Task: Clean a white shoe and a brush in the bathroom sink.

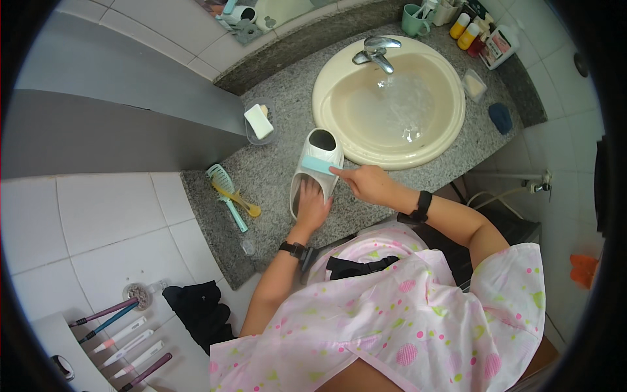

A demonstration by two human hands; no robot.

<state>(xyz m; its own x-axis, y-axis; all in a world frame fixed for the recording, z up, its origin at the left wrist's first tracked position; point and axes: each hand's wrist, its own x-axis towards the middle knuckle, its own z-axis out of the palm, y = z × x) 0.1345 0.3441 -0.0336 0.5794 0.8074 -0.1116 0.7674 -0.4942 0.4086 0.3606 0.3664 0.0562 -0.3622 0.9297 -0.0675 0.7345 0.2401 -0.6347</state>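
A white slipper (320, 149) lies on the speckled granite counter (274, 166), just left of a cream sink basin (450, 130). My left hand (312, 208) presses down on the slipper's heel end. My right hand (366, 183) grips a light blue brush (317, 165) and holds it across the slipper's middle. Both wrists wear black bands. Water lies in the basin under the chrome tap (377, 52).
A soap bar in a clear dish (258, 121) and a teal comb with a yellow one (230, 189) lie to the left. Bottles (499, 44), a green cup (414, 19) and a blue sponge (501, 117) sit around the basin. Toothbrushes (124, 336) stand lower left.
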